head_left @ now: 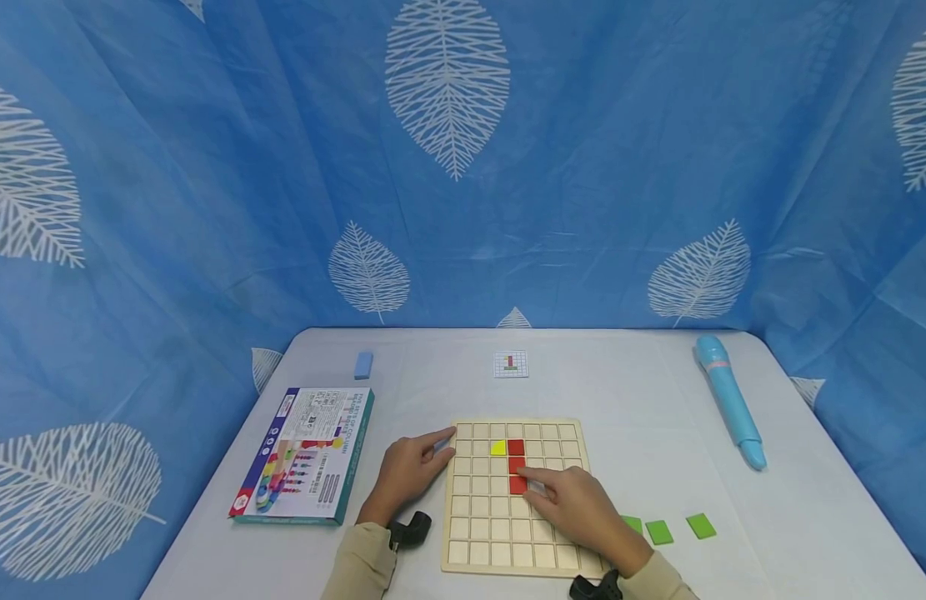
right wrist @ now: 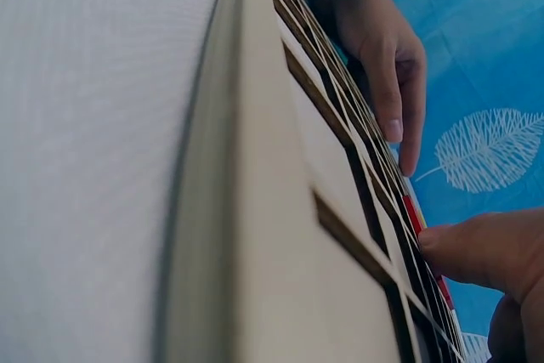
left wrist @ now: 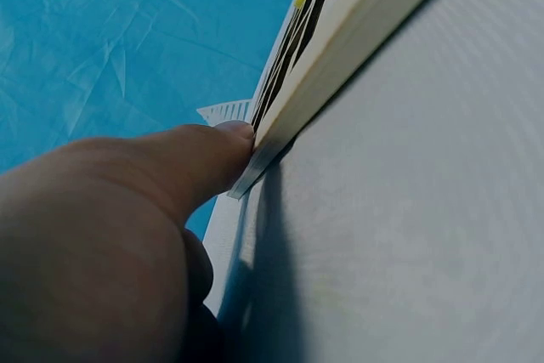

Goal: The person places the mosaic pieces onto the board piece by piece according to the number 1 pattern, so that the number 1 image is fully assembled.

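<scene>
A wooden grid board (head_left: 480, 527) lies flat on the white table. Three red square tiles (head_left: 516, 447) form a column in its cells, with a yellow quarter-round piece (head_left: 498, 448) left of the top one. My right hand (head_left: 571, 504) reaches over the board's right part; its index fingertip touches the red column near the lowest tile, thumb just below. At the board's upper left edge, my left hand (head_left: 408, 469) rests its index fingertip and thumb against the side. The left wrist view shows a fingertip on the board's wooden rim (left wrist: 293, 116).
Several green square tiles (head_left: 659, 532) lie right of the board, one partly behind my right hand. A small pattern card (head_left: 511, 364) lies beyond the board. Leftward are a printed box (head_left: 305, 454) and a blue block (head_left: 363, 365). A long light-blue stick-shaped object (head_left: 733, 404) lies far right.
</scene>
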`<state>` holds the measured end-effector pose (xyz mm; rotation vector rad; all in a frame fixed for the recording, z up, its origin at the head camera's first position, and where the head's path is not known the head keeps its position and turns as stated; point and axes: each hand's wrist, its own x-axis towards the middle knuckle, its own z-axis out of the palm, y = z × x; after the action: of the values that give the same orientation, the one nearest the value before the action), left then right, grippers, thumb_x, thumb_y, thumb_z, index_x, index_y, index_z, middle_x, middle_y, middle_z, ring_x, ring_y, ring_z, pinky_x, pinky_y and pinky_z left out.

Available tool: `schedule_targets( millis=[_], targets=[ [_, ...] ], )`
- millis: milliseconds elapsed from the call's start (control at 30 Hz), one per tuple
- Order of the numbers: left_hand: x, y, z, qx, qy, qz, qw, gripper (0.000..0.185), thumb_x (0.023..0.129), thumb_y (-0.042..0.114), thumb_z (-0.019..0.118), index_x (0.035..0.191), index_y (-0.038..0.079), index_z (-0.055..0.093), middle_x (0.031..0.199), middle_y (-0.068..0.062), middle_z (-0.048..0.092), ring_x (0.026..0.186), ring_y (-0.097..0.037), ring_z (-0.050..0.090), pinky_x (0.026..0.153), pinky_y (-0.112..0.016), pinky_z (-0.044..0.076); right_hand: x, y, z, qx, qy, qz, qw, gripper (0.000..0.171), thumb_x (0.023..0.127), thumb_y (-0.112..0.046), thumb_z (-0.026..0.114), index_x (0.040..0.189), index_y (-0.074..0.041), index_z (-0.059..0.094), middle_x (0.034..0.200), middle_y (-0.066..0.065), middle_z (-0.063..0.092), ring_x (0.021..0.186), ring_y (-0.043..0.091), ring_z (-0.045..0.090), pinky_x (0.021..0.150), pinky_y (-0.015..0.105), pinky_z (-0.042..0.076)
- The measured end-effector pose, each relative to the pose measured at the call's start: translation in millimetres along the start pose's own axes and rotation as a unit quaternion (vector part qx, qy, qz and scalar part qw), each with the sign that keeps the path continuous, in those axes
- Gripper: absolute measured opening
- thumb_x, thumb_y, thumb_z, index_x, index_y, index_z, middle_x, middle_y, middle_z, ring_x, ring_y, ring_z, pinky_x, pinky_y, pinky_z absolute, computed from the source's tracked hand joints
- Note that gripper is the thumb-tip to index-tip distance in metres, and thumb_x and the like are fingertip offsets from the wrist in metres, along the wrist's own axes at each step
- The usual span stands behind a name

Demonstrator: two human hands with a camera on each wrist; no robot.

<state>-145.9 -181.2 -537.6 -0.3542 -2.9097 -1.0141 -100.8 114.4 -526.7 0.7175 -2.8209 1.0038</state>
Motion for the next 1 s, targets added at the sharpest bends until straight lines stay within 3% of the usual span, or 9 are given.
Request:
schedule_targets(
  millis=[433,733,1000],
  targets=[
    [-0.4,-0.2,1.2,0.004,0.001,-0.007,1.0000,0.040,0.099,0.042,0.067,0.136,0.027,0.069,0.052,0.012,0.038,0.047,-0.004,0.029,0.049,-0.024,0.028,-1.7,0.1,1.1,0.006,0.019,0.003,1.000,0.020,0.092,-0.023,0.076,0.111,-0.023,0.081,0.047,-0.027,0.019,0.047,-0.004,0.015,0.047,0.020,0.022],
    [0.0,-0.6,2.0,0.006,0.000,-0.009,0.9999,0.040,0.098,0.042,0.068,0.136,0.027,0.069,0.052,0.012,0.037,0.047,-0.004,0.029,0.050,-0.024,0.027,-4.8,-0.3,-1.5,0.011,0.003,-0.002,1.000,0.018,0.092,-0.020,0.075,0.108,-0.022,0.082,0.047,-0.026,0.020,0.046,-0.005,0.015,0.047,0.020,0.022],
    [0.3,-0.7,1.3,0.006,0.006,-0.001,1.0000,0.039,0.098,0.041,0.069,0.135,0.026,0.070,0.052,0.013,0.037,0.047,-0.003,0.029,0.049,-0.023,0.027,-9.4,0.7,-7.4,-0.004,-0.002,-0.004,1.000,0.016,0.093,-0.027,0.075,0.108,-0.024,0.081,0.048,-0.028,0.024,0.046,-0.004,0.019,0.049,0.020,0.027]
  ],
)
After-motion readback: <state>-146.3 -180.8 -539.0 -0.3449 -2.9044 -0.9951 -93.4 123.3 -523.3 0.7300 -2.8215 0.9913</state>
